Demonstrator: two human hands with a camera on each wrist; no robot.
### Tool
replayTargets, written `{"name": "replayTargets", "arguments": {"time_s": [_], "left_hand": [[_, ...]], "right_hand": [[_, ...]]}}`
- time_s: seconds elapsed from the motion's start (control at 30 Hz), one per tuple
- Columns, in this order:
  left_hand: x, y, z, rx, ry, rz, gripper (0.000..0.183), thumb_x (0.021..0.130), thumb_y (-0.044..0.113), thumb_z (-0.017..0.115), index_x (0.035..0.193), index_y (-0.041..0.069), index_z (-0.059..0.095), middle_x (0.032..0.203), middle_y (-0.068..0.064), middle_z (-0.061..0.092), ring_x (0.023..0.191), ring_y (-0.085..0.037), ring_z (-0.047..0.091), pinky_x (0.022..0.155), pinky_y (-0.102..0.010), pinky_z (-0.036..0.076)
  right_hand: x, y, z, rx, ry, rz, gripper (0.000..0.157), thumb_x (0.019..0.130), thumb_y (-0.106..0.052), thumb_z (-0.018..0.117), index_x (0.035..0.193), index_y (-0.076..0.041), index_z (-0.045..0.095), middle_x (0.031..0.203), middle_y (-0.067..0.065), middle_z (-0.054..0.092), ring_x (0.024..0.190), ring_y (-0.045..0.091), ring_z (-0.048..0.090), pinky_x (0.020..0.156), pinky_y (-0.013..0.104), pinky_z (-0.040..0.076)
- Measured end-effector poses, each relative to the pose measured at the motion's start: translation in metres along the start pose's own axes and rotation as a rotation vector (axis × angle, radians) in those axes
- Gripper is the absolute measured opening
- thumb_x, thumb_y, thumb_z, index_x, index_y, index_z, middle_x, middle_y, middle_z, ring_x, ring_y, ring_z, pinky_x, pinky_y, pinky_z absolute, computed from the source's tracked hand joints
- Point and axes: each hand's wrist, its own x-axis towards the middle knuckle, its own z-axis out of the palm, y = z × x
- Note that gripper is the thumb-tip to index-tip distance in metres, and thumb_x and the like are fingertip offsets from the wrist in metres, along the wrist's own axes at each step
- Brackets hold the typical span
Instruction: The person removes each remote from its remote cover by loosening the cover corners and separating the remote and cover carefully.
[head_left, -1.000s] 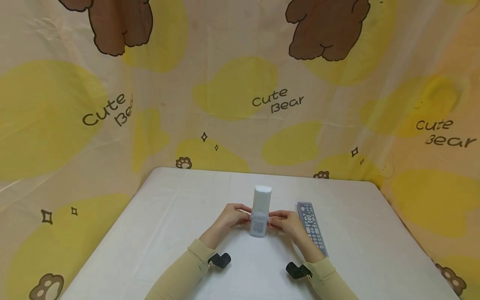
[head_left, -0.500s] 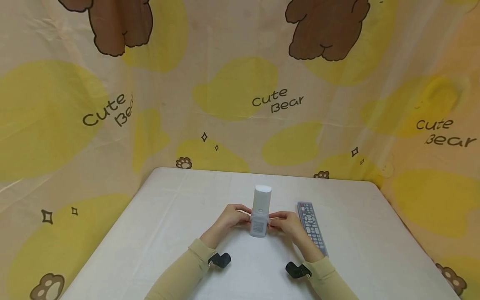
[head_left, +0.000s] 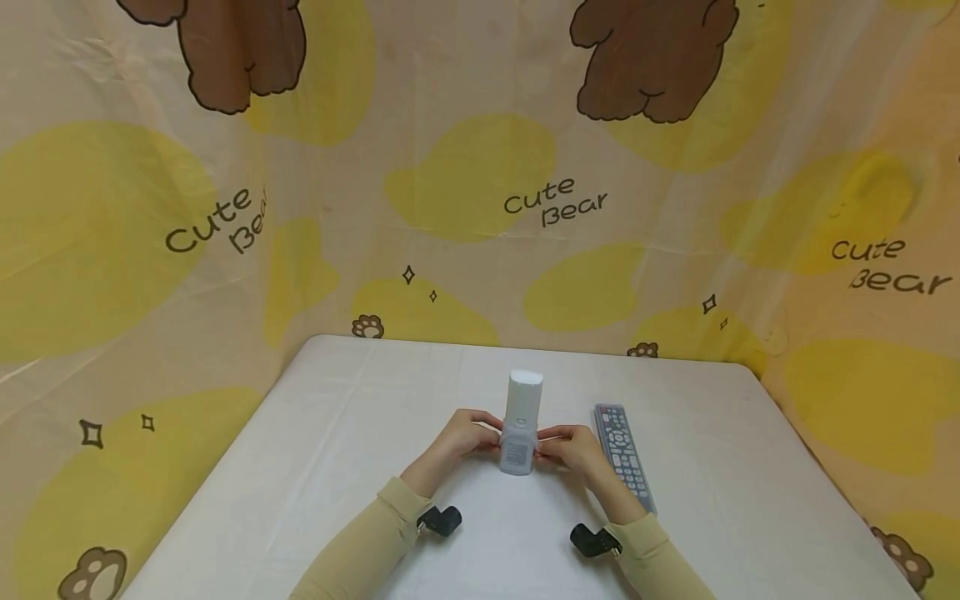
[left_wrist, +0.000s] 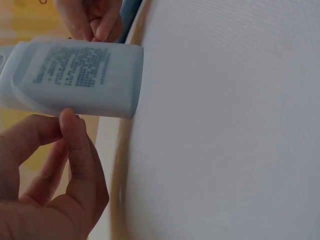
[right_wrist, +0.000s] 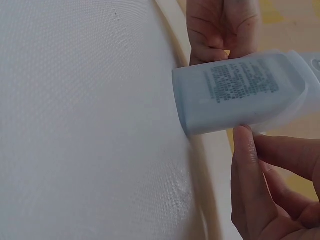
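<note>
A white remote control (head_left: 523, 398) stands upright on the table with its back, printed with small dark text, towards me. A translucent sleeve (head_left: 517, 454) wraps its lower part; the white upper end is bare. My left hand (head_left: 459, 435) pinches the sleeve's edge at the left side between thumb and index finger. On the opposite side my right hand (head_left: 576, 447) pinches it the same way. In the left wrist view the thumb (left_wrist: 75, 145) presses close to the sleeve's loose rim. The right wrist view shows the right thumb (right_wrist: 246, 145) at the other edge. The remote's front is hidden.
A second remote control (head_left: 624, 454), grey with many light buttons, lies on the white table (head_left: 360, 400) just right of the right hand, partly covered by the forearm. Behind the table hangs a patterned cloth (head_left: 465, 183). Black wrist cameras (head_left: 441, 522) sit at both cuffs.
</note>
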Motion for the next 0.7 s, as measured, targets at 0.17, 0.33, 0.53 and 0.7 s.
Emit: {"name": "replayTargets", "arguments": {"time_s": [0.17, 0.33, 0.53, 0.7], "left_hand": [[-0.0022, 0.0013, -0.0003, 0.009, -0.004, -0.011, 0.029, 0.070, -0.011, 0.065, 0.098, -0.006, 0.068, 0.081, -0.010, 0.068, 0.061, -0.013, 0.063, 0.063, -0.028, 0.058], [-0.0027, -0.0005, 0.0003, 0.040, 0.012, -0.010, 0.028, 0.069, -0.010, 0.065, 0.097, -0.004, 0.068, 0.085, -0.011, 0.068, 0.059, -0.013, 0.063, 0.060, -0.025, 0.057], [-0.0040, 0.0002, 0.0018, 0.064, 0.012, 0.004, 0.029, 0.068, -0.010, 0.065, 0.097, -0.005, 0.068, 0.086, -0.012, 0.068, 0.058, -0.012, 0.061, 0.059, -0.026, 0.056], [-0.0026, -0.0011, 0.0021, 0.073, 0.011, 0.004, 0.029, 0.067, -0.011, 0.066, 0.095, -0.005, 0.069, 0.088, -0.013, 0.067, 0.057, -0.012, 0.061, 0.057, -0.024, 0.055]], "right_hand": [[-0.0007, -0.0006, 0.0011, 0.001, 0.006, 0.004, 0.023, 0.076, -0.002, 0.072, 0.097, 0.005, 0.070, 0.085, 0.013, 0.072, 0.064, 0.013, 0.065, 0.061, 0.023, 0.055], [-0.0008, -0.0003, 0.0012, -0.023, 0.007, 0.005, 0.022, 0.076, -0.002, 0.071, 0.097, 0.005, 0.070, 0.084, 0.012, 0.072, 0.063, 0.012, 0.065, 0.060, 0.023, 0.054], [-0.0008, -0.0001, 0.0009, -0.009, -0.003, 0.008, 0.022, 0.076, 0.000, 0.070, 0.097, 0.006, 0.070, 0.082, 0.013, 0.071, 0.062, 0.013, 0.066, 0.059, 0.023, 0.055], [-0.0004, -0.0004, 0.0014, -0.013, -0.015, 0.022, 0.022, 0.077, 0.000, 0.069, 0.098, 0.006, 0.069, 0.084, 0.013, 0.071, 0.064, 0.015, 0.066, 0.061, 0.026, 0.057]]}}
